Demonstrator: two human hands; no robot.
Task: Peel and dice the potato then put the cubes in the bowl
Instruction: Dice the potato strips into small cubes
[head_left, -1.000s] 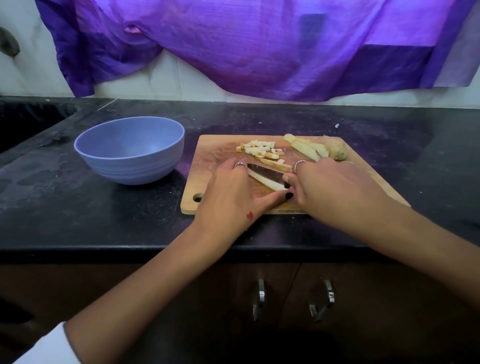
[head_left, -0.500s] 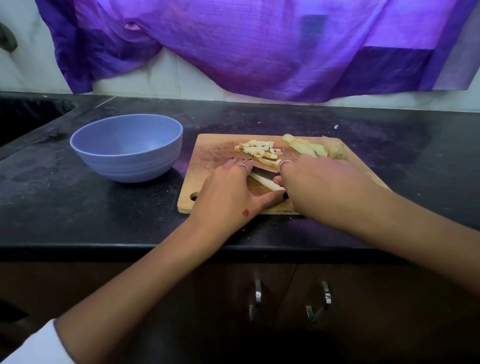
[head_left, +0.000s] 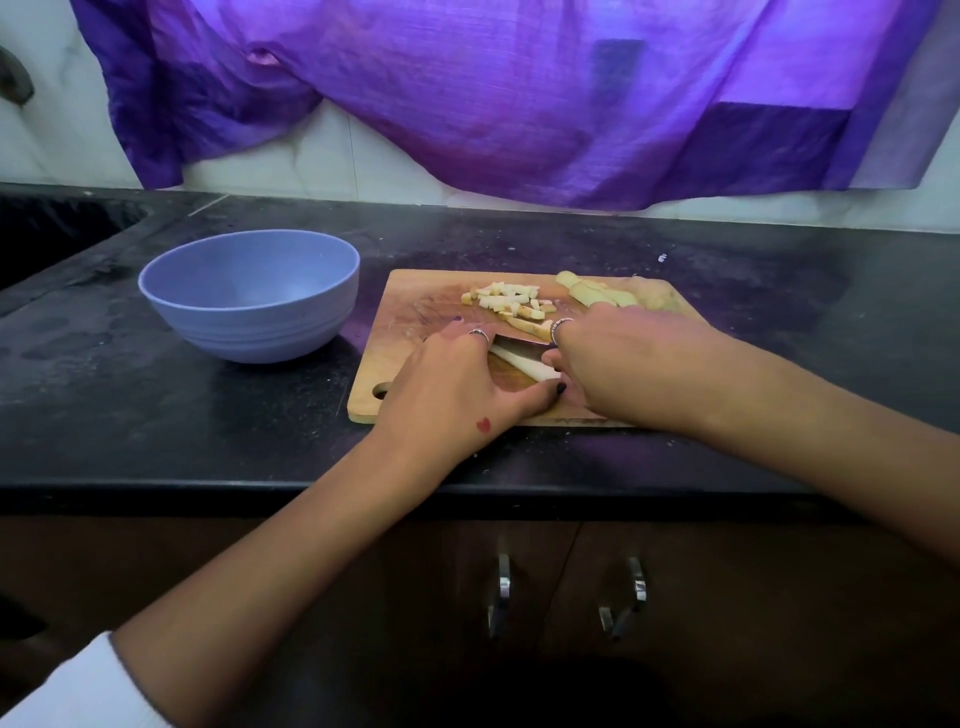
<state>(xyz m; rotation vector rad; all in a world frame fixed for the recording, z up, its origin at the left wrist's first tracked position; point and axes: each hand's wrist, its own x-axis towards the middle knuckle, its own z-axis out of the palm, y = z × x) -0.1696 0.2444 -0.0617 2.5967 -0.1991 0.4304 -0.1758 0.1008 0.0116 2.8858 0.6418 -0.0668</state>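
Black counter (head_left: 156, 415), edge to edge. Purple cloth (head_left: 519, 93) behind, cut off above. Blue bowl (head_left: 249, 296), well left of the fingers. Wooden board (head_left: 410, 322) under both hands. Left hand (head_left: 457, 384) pressing a potato strip (head_left: 524, 364), fingertips hidden. Right hand (head_left: 618, 358) curled round a knife (head_left: 519, 343), handle hidden, blade just beyond left fingers. Cubes (head_left: 511, 301) beyond the fingertips; uncut pieces (head_left: 597, 293) partly hidden behind right hand.

A dark, dusty desk (head_left: 753, 312) runs along the wall. A blue bowl (head_left: 249, 296) sits toward its left side, and a wooden cutting board (head_left: 410, 322) lies beside it, reaching toward the front edge.
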